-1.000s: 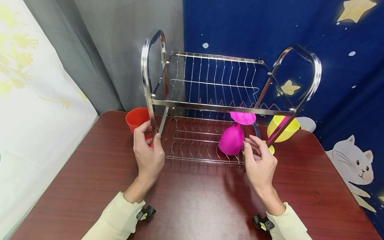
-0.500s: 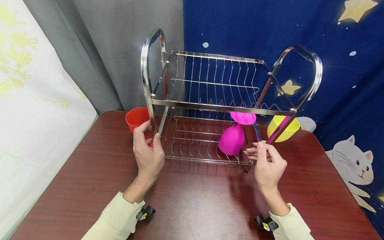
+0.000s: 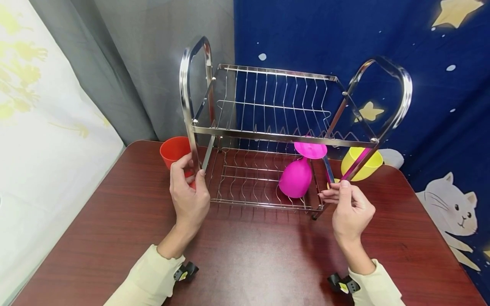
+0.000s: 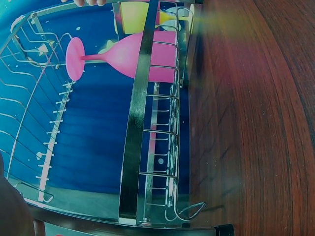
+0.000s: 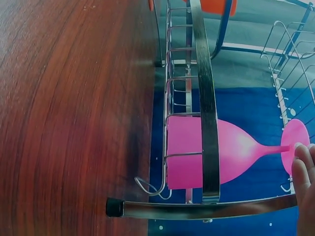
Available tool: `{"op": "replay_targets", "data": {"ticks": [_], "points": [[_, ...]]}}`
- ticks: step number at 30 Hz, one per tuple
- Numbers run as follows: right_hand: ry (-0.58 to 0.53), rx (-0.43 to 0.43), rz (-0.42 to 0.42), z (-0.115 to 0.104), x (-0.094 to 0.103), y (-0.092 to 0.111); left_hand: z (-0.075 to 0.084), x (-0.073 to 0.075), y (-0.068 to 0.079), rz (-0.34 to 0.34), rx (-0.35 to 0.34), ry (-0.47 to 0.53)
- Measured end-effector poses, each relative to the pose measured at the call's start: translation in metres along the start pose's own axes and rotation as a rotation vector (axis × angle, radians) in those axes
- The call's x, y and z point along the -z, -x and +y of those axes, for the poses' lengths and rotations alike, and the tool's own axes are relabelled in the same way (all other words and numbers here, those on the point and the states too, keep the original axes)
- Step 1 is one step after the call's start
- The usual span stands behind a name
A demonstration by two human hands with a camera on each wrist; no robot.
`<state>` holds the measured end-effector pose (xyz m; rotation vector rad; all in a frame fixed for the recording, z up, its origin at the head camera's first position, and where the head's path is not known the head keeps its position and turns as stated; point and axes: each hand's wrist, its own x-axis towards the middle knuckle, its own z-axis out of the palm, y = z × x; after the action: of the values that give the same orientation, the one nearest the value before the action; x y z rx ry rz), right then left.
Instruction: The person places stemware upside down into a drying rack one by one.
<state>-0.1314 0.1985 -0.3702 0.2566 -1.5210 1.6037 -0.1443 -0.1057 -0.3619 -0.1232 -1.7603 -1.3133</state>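
A two-tier chrome dish rack (image 3: pixel 283 137) stands on the table. My left hand (image 3: pixel 189 195) grips its left front leg, thumb in front. At the right front leg, my right hand (image 3: pixel 352 208) holds the rack low down, its fingers bent and the thumb lying along the metal. On the lower tier a pink plastic goblet (image 3: pixel 295 178) rests upside down, its round foot up under the upper tier. In the right wrist view my fingertips overlap the foot of the goblet (image 5: pixel 236 150). Part of each gripped leg is hidden by my hands.
A red cup (image 3: pixel 174 149) stands left of the rack, partly behind my left hand. A yellow goblet (image 3: pixel 363 163) is at the right, behind the right leg. Grey and blue star-print curtains (image 3: pixel 291 34) hang behind the brown wooden table (image 3: pixel 245 255).
My right hand has moved right and slightly down, from beside the goblet to the rack's right front leg. The left hand, rack and goblet have stayed in place.
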Motion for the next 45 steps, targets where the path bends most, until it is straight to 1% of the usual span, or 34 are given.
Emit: {"op": "replay_targets", "data": {"ticks": [7,11,21,24,27,31,36,45], "points": [[0.006,0.020,0.022,-0.001,0.002,-0.003,0.000,0.000,0.000,-0.007,0.002,0.009],[-0.004,0.015,0.047,0.000,0.003,-0.004,0.000,0.000,0.001,-0.005,0.004,0.007],[0.056,0.010,0.128,0.002,0.004,-0.007,0.000,0.001,0.000,-0.008,0.010,0.004],[0.098,0.020,0.155,0.001,0.004,-0.008,0.000,0.001,0.000,-0.008,0.009,0.000],[0.131,0.025,0.193,-0.002,0.002,-0.008,-0.001,0.001,0.000,-0.008,0.008,-0.003],[0.151,0.026,0.236,-0.013,-0.004,-0.010,-0.001,0.000,0.000,-0.007,0.010,0.003],[0.144,0.023,0.264,-0.021,-0.007,-0.011,-0.001,0.000,0.000,-0.003,0.011,0.010],[0.097,-0.032,0.313,-0.017,-0.002,-0.015,-0.001,0.000,-0.001,-0.012,0.002,0.015]]}}
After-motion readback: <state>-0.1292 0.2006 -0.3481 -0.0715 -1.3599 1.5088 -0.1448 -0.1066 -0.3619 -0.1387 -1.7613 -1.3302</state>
